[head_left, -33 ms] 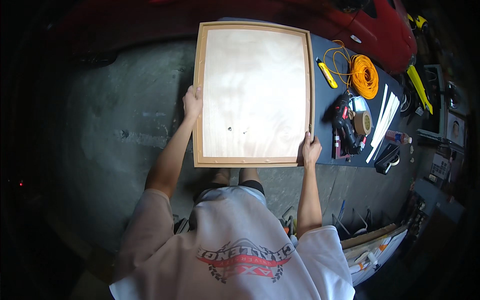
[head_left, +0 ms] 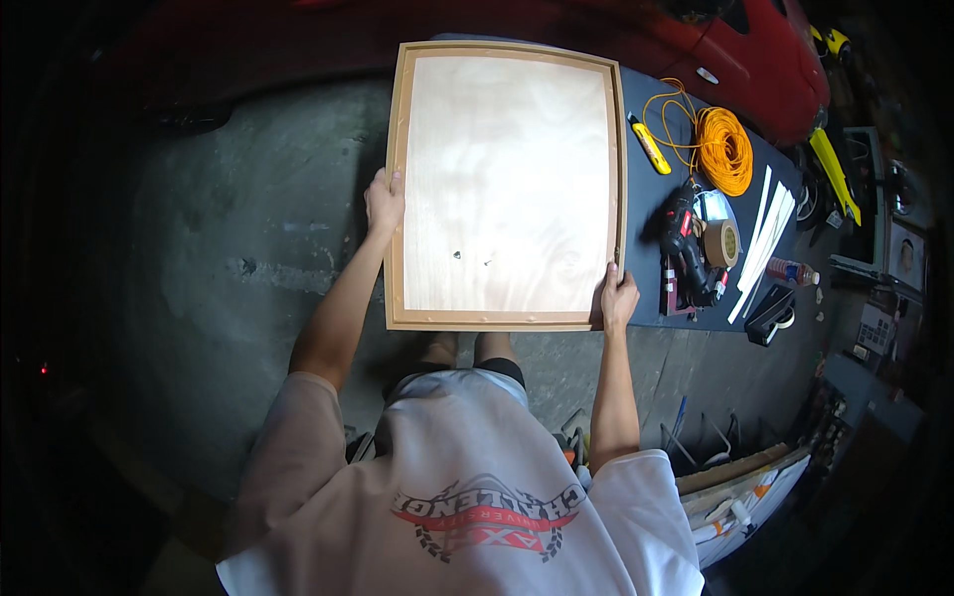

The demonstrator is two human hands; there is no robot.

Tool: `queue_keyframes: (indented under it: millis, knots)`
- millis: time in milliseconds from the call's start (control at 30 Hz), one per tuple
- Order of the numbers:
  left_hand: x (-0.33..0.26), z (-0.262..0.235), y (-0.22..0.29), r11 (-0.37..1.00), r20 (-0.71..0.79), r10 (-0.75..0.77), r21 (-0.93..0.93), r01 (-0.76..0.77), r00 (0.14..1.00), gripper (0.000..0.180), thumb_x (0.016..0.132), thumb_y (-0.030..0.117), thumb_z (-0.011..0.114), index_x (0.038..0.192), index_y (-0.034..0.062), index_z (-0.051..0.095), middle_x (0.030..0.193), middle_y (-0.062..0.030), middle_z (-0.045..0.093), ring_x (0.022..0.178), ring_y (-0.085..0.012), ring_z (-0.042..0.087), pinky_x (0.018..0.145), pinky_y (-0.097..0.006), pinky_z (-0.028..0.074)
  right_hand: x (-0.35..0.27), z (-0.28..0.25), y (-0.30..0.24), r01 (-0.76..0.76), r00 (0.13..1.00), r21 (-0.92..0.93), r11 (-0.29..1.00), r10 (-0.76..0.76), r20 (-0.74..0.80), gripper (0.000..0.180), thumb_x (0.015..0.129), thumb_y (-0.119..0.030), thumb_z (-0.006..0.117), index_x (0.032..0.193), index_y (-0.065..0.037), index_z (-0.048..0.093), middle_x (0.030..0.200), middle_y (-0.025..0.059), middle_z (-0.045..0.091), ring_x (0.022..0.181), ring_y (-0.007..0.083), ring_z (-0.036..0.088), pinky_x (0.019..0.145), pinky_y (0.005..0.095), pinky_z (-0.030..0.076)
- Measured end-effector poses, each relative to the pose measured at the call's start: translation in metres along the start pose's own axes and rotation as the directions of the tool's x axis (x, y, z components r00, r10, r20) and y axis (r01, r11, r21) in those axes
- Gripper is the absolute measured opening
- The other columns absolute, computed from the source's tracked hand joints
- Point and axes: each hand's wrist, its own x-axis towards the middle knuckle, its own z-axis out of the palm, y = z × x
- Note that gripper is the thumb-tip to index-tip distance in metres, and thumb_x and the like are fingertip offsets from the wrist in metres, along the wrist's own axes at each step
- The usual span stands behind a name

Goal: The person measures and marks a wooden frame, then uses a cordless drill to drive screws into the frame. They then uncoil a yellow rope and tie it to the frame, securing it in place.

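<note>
A large rectangular picture frame (head_left: 505, 321) lies back side up in front of me, with a pale plywood backing board (head_left: 512, 179) inside it. Brown tape runs along the seam between the two. My left hand (head_left: 384, 204) is wrapped round the frame's left side, thumb on top. Near the lower right corner, my right hand (head_left: 618, 298) grips the opposite side. The fingers under the frame are hidden from view. Two small dark marks show on the lower part of the board.
Right of the frame, a dark table (head_left: 651, 223) holds a yellow utility knife (head_left: 651, 147), an orange cord coil (head_left: 723, 152), a power drill (head_left: 683, 233), a brown tape roll (head_left: 720, 243), white strips (head_left: 763, 246) and a tape dispenser (head_left: 770, 316). A red car (head_left: 735, 60) stands behind.
</note>
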Motion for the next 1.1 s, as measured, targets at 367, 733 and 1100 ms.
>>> queue_keyframes:
  millis: [367, 733, 1100]
  knots:
    - [0.019, 0.025, -0.001, 0.994, -0.079, 0.062, 0.092, -0.054, 0.995, 0.027, 0.1, 0.016, 0.056, 0.115, -0.004, 0.067, 0.105, -0.0271, 0.064, 0.102, -0.0458, 0.061, 0.091, -0.049, 0.048, 0.021, -0.008, -0.008, 0.306, 0.949, -0.331, 0.893, -0.315, 0.028, 0.048, 0.103, -0.041, 0.053, 0.087, 0.002, 0.066, 0.085, 0.0308, 0.07, 0.082, 0.0493, 0.069, 0.075, 0.0559, 0.055]
    - [0.014, 0.032, 0.032, 0.99, -0.106, 0.039, 0.137, -0.024, 0.994, 0.03, 0.099, 0.019, 0.063, 0.119, -0.002, 0.068, 0.108, -0.0253, 0.065, 0.107, -0.0415, 0.058, 0.096, -0.049, 0.046, 0.22, -0.034, -0.116, 0.545, 0.755, -0.618, 0.567, -0.653, 0.066, 0.038, 0.096, -0.015, 0.058, 0.134, -0.007, 0.054, 0.122, 0.0165, 0.06, 0.107, 0.0369, 0.063, 0.084, 0.0483, 0.056]
    - [-0.126, 0.007, 0.104, 0.959, 0.241, 0.206, 0.142, -0.244, 0.948, 0.034, 0.086, 0.022, 0.078, 0.114, 0.0049, 0.069, 0.111, -0.012, 0.065, 0.106, -0.0336, 0.063, 0.093, -0.043, 0.051, 0.169, -0.014, -0.137, 0.788, 0.615, -0.21, 0.579, -0.717, 0.328, 0.023, 0.094, -0.009, 0.059, 0.115, -0.002, 0.063, 0.115, 0.0199, 0.067, 0.112, 0.0348, 0.065, 0.093, 0.0435, 0.056]
